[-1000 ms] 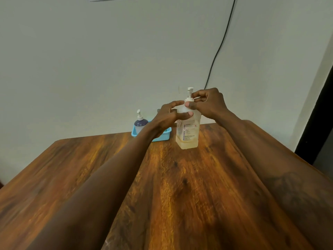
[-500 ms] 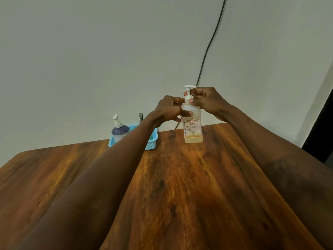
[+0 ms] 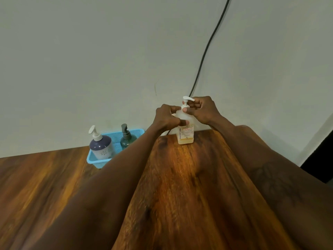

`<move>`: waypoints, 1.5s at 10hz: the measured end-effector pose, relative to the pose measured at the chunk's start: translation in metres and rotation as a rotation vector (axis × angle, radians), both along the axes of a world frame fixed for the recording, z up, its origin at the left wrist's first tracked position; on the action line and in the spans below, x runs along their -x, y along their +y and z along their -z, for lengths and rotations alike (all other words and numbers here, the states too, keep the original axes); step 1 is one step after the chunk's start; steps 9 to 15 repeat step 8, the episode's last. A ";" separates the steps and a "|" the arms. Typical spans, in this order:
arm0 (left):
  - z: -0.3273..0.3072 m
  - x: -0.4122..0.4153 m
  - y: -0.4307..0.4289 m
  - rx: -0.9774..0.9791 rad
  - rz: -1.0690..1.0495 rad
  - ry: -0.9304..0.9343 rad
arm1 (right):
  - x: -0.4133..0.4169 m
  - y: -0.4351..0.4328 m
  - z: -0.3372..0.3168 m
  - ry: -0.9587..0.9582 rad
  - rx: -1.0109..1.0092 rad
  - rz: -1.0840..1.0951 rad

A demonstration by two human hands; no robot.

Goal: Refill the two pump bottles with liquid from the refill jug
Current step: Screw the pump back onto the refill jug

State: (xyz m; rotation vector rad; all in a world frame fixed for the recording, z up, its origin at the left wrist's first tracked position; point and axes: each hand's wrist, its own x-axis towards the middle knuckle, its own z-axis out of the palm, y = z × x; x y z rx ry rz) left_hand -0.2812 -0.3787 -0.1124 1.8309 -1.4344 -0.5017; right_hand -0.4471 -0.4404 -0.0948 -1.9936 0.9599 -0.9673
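The right hand [image 3: 201, 110] pinches the white pump [image 3: 186, 101] collar of the clear bottle [image 3: 185, 130]; the left hand [image 3: 166, 117] wraps its shoulder, thumb on the label. Half a second ago the bottle hung lifted; now its base sits on the glossy wooden counter [image 3: 189, 186], near the far edge. Amber liquid fills only its bottom. Left of the grip, a perforated blue basket [image 3: 93, 160] holds a rounded purple bottle [image 3: 101, 147] and a smaller dark green bottle [image 3: 127, 138].

A wooden table [image 3: 189, 186] meets a plain pale wall [image 3: 90, 60] crossed by a black cable [image 3: 207, 51].
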 end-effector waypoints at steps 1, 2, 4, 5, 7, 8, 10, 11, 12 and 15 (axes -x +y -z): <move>0.001 0.000 -0.011 -0.022 -0.023 0.014 | -0.003 -0.014 0.001 -0.006 -0.044 -0.009; 0.000 0.000 -0.017 -0.026 -0.038 0.023 | -0.005 -0.022 0.002 -0.002 -0.062 -0.008; 0.008 0.005 -0.024 -0.052 -0.041 0.014 | -0.001 -0.034 0.013 0.025 -0.070 0.001; 0.011 0.006 -0.023 -0.031 -0.060 0.053 | 0.002 -0.040 0.016 0.026 -0.055 -0.005; -0.001 0.006 -0.024 -0.088 -0.020 -0.017 | 0.006 -0.037 0.011 0.042 -0.074 0.030; -0.009 0.004 -0.024 -0.117 -0.016 -0.021 | 0.006 -0.035 0.001 0.045 -0.084 0.050; -0.009 0.004 -0.024 -0.117 -0.016 -0.021 | 0.006 -0.035 0.001 0.045 -0.084 0.050; -0.009 0.004 -0.024 -0.117 -0.016 -0.021 | 0.006 -0.035 0.001 0.045 -0.084 0.050; -0.009 0.004 -0.024 -0.117 -0.016 -0.021 | 0.006 -0.035 0.001 0.045 -0.084 0.050; -0.009 0.004 -0.024 -0.117 -0.016 -0.021 | 0.006 -0.035 0.001 0.045 -0.084 0.050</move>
